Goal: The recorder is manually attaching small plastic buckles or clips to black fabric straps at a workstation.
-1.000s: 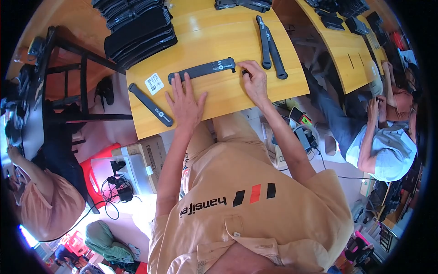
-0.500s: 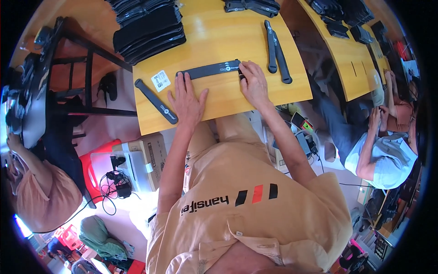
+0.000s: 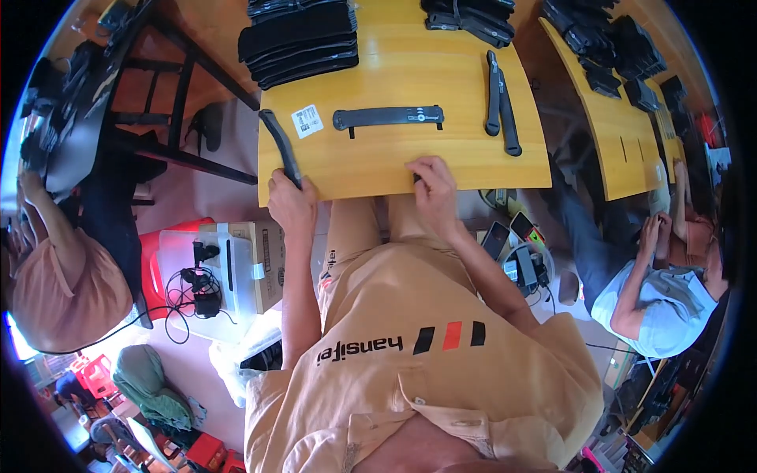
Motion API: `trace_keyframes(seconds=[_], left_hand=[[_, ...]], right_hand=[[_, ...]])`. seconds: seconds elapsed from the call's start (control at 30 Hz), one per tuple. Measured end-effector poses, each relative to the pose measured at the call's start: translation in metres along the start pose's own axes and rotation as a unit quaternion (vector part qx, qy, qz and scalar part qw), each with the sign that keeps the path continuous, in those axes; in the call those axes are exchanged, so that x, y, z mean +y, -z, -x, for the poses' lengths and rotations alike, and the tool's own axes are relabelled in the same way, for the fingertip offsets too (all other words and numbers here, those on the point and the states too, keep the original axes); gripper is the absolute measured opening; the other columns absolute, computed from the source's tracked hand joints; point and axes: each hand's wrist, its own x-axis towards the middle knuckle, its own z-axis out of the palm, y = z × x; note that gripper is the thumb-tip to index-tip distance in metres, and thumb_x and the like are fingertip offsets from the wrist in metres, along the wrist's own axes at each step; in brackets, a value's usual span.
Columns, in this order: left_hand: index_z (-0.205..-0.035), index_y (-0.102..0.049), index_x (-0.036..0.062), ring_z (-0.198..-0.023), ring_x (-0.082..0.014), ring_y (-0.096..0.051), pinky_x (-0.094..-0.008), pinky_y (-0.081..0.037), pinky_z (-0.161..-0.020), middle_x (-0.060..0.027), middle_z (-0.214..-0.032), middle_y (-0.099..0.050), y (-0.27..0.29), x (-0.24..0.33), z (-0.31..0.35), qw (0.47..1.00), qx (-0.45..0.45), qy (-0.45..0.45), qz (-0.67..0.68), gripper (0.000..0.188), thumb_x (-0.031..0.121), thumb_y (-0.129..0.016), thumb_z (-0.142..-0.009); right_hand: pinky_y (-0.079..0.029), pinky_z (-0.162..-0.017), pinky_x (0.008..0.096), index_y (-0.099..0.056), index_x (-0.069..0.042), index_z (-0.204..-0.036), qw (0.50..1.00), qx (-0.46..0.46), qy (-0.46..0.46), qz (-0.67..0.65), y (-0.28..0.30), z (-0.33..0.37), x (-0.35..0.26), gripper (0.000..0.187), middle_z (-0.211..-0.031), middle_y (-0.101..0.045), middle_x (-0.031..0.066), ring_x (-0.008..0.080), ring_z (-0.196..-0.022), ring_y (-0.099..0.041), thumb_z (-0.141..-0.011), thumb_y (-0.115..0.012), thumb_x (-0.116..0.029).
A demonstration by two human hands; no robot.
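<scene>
So, looking down at a yellow wooden tabletop (image 3: 473,158) with a bunch of black strap-like pieces on it. The left hand (image 3: 290,206) sits at the near left corner, closed around the lower end of a long black flat strap (image 3: 281,147) that runs up along the left edge, partly hanging past it. The right hand (image 3: 432,188) rests at the near edge around the middle, fingers curled in with something small and dark pinched at the fingertips; too small to say what it is.

Further up, lying flat and untouched, is a second long black strap with a small round emblem near its right end (image 3: 388,117). It lies roughly sideways across the tabletop, well apart from both hands. Just left of it, between it and the held strap, is a small white square label (image 3: 307,121).

On the right side a pair of black straps (image 3: 500,102) lie side by side, pointing away from the person. At the far left of the tabletop there's a stack of black flat pieces (image 3: 300,41), and another heap of black straps (image 3: 467,14) at the far edge.

Below the tabletop on the left, a cardboard box (image 3: 264,260) sits on the floor. Other people sit off to the left and right.
</scene>
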Motion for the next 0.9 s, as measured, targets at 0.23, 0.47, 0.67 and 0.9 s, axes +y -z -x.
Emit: trace_keyframes(seconds=[0.23,0.47,0.67,0.9], left_hand=[[-0.09,-0.054,0.005,-0.048,-0.0086,-0.046,-0.0208,-0.033,-0.04,-0.0013,-0.061,-0.049,0.024,-0.019,0.0,0.804,-0.197,0.249,0.503,0.016,0.017,-0.058,-0.081],[-0.098,-0.045,0.0083,-0.05,-0.0086,-0.043,-0.0204,-0.03,-0.042,-0.0015,-0.067,-0.049,0.039,0.04,0.038,0.655,-0.307,0.226,0.653,0.023,0.031,-0.042,-0.095],[-0.094,-0.049,0.0084,-0.053,-0.0044,-0.042,-0.019,-0.027,-0.043,0.0013,-0.066,-0.048,0.056,0.063,0.047,0.725,-0.291,0.204,0.59,0.026,0.033,-0.042,-0.095],[-0.107,-0.053,-0.0017,-0.07,-0.0115,-0.061,-0.022,-0.051,-0.057,-0.0066,-0.084,-0.062,0.055,0.049,0.041,0.586,-0.386,0.153,0.696,0.026,0.018,-0.052,-0.091]], right_hand=[[-0.047,-0.063,0.0287,-0.062,0.002,-0.09,0.989,-0.096,-0.034,-0.105,-0.005,0.016,-0.033,0.032,-0.084,-0.057,0.0134,0.0245,-0.077,-0.059,-0.066,-0.047,0.016],[-0.049,-0.064,0.0256,-0.062,0.001,-0.096,0.956,-0.147,-0.067,-0.247,0.005,-0.005,-0.086,0.031,-0.089,-0.056,0.0113,0.021,-0.075,-0.06,-0.068,-0.055,0.011],[-0.052,-0.075,0.026,-0.062,0.003,-0.099,0.956,-0.199,0.018,-0.215,0.011,-0.016,-0.094,0.037,-0.098,-0.054,0.0121,0.0208,-0.085,-0.061,-0.066,-0.054,0.017],[-0.051,-0.077,0.0256,-0.063,0.004,-0.099,0.904,-0.197,-0.111,-0.364,0.023,-0.021,-0.081,0.034,-0.097,-0.056,0.0134,0.021,-0.086,-0.061,-0.069,-0.054,0.016]])
